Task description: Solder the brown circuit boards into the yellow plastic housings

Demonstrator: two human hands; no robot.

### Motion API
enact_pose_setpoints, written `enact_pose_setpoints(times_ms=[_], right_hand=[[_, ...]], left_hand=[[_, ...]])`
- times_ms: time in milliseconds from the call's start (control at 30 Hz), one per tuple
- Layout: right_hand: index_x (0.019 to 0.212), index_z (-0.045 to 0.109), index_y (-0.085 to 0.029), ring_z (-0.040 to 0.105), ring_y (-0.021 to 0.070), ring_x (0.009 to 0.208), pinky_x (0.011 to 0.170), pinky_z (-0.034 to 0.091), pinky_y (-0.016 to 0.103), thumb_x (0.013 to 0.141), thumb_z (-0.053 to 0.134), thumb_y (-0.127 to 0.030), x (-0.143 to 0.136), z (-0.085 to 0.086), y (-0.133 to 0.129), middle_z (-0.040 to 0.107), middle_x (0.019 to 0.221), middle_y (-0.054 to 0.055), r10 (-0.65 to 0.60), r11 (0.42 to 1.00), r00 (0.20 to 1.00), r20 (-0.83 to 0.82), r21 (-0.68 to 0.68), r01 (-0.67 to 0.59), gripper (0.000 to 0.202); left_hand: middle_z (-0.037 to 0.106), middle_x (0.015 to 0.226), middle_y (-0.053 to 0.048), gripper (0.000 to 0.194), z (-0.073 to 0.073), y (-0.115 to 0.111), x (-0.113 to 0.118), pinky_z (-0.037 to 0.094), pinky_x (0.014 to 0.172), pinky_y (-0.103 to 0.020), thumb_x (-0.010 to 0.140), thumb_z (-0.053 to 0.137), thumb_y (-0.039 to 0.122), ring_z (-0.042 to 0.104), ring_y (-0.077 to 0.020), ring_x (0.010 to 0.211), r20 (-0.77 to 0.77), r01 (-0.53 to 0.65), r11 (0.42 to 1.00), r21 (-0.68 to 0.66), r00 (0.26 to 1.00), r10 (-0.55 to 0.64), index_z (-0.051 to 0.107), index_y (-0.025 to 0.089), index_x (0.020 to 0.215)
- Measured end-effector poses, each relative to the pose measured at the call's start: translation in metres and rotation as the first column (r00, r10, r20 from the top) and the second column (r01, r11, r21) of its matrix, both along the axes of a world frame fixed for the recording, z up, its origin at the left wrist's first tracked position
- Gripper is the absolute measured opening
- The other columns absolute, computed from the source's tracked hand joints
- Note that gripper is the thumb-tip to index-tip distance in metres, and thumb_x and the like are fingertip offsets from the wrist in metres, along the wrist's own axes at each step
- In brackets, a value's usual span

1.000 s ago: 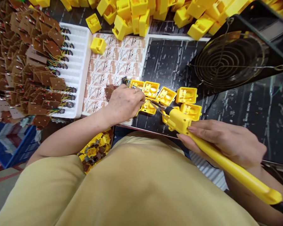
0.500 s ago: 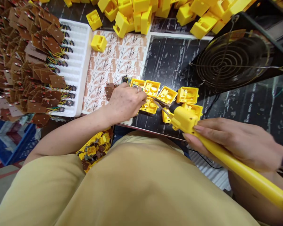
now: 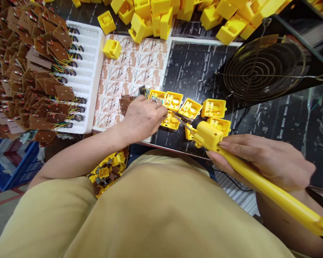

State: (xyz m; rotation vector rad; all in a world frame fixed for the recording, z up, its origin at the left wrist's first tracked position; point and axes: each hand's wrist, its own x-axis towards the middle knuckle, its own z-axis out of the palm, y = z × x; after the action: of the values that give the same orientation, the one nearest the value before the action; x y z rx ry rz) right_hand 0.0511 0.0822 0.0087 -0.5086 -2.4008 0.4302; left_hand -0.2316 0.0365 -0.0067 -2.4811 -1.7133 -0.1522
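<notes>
My right hand point(image 3: 266, 161) is closed around a yellow soldering tool point(image 3: 247, 168) whose metal tip points left over the small open yellow housings point(image 3: 190, 108). Its tip is close to the housing point(image 3: 171, 121) beside my left fingers. My left hand point(image 3: 146, 116), with a ring on one finger, is closed over the leftmost housings; its fingertips are hidden, and what they grip cannot be made out. Just left of that hand lies a brown circuit board point(image 3: 125, 104) with dark wires behind it.
Many brown boards with wires point(image 3: 43, 82) lie on a white foam tray point(image 3: 97, 71) at left. Yellow boxes point(image 3: 153, 16) are heaped at the back. A black fan point(image 3: 258, 71) stands at right. A blue crate point(image 3: 18, 161) is at lower left.
My right hand and the soldering tool have shifted slightly left. My left hand has barely moved.
</notes>
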Motion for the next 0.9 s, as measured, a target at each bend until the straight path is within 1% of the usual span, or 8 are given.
enact_pose_setpoints(times_ms=[100,200,300,367,467,633,767,900], right_hand=[[0.124,0.062,-0.024,0.073,0.0179,0.069,0.065,0.063,0.027,0.083,0.079,-0.017,0.001,-0.003,0.002,0.076,0.087,-0.001,-0.023,0.996,1.000,-0.017,0.086,0.024,0.045],[0.146,0.049,-0.022,0.073,0.0172,0.067,0.066,0.062,0.024,0.086,0.077,-0.020,0.003,-0.004,0.005,0.077,0.090,0.000,-0.028,0.989,0.999,0.021,0.146,0.025,0.066],[0.154,0.042,-0.023,0.073,0.0179,0.070,0.068,0.061,0.024,0.086,0.078,-0.022,0.007,-0.005,0.006,0.077,0.091,0.001,-0.031,0.992,0.999,0.025,0.123,0.028,0.077],[0.154,0.042,-0.026,0.073,0.0178,0.073,0.070,0.060,0.025,0.088,0.076,-0.025,0.010,-0.004,0.005,0.076,0.090,0.001,-0.020,0.996,1.000,0.018,0.082,0.019,0.075],[0.153,0.043,-0.027,0.072,0.0170,0.080,0.079,0.060,0.026,0.090,0.073,-0.026,0.013,-0.002,0.001,0.075,0.095,0.002,0.015,1.000,0.999,0.047,0.002,-0.015,0.070],[0.147,0.049,-0.022,0.072,0.0156,0.089,0.086,0.060,0.025,0.084,0.078,-0.016,0.014,0.005,-0.001,0.075,0.101,0.002,0.073,0.995,0.996,0.059,-0.078,-0.068,0.070],[0.126,0.061,-0.017,0.072,0.0140,0.085,0.083,0.062,0.024,0.081,0.080,-0.012,0.011,0.008,0.005,0.075,0.091,0.000,0.184,0.982,0.982,0.028,-0.048,-0.183,0.049],[0.102,0.064,-0.018,0.072,0.0128,0.076,0.081,0.063,0.024,0.084,0.077,-0.013,0.005,0.013,0.006,0.074,0.082,0.001,0.205,0.979,0.979,0.015,-0.011,-0.204,0.023]], left_hand=[[0.073,0.077,-0.005,0.025,0.001,-0.002,0.001,0.041,0.069,-0.036,0.096,0.051,0.023,0.067,-0.0218,0.077,-0.009,-0.012,1.000,0.015,1.000,0.012,0.070,0.018,0.081],[0.074,0.083,-0.004,0.025,0.001,-0.006,0.000,0.043,0.074,-0.036,0.097,0.051,0.025,0.068,-0.0220,0.081,0.034,-0.028,0.999,0.024,0.999,0.028,0.071,0.018,0.084],[0.075,0.090,-0.004,0.026,-0.001,-0.008,-0.003,0.044,0.080,-0.038,0.099,0.050,0.027,0.068,-0.0218,0.087,0.150,-0.055,0.997,0.058,0.988,0.045,0.072,0.019,0.088],[0.075,0.090,-0.002,0.025,-0.004,-0.010,-0.004,0.044,0.085,-0.039,0.100,0.050,0.028,0.066,-0.0213,0.090,0.224,-0.065,0.994,0.085,0.974,0.045,0.072,0.021,0.090],[0.073,0.084,-0.001,0.026,-0.009,-0.011,-0.003,0.043,0.091,-0.044,0.101,0.051,0.029,0.064,-0.0209,0.090,0.237,-0.045,0.997,0.069,0.971,0.027,0.071,0.022,0.086],[0.070,0.076,-0.001,0.025,-0.008,-0.010,-0.002,0.042,0.093,-0.051,0.098,0.051,0.027,0.063,-0.0224,0.087,0.202,-0.058,0.998,-0.005,0.978,0.058,0.070,0.021,0.082],[0.068,0.076,-0.001,0.024,-0.002,-0.005,-0.001,0.041,0.093,-0.052,0.093,0.051,0.023,0.062,-0.0232,0.088,0.178,-0.054,0.996,-0.074,0.982,0.066,0.069,0.021,0.077],[0.066,0.072,-0.001,0.023,0.003,-0.003,0.000,0.041,0.094,-0.052,0.090,0.052,0.022,0.061,-0.0240,0.090,0.149,-0.049,0.990,-0.135,0.986,0.069,0.069,0.022,0.075]])
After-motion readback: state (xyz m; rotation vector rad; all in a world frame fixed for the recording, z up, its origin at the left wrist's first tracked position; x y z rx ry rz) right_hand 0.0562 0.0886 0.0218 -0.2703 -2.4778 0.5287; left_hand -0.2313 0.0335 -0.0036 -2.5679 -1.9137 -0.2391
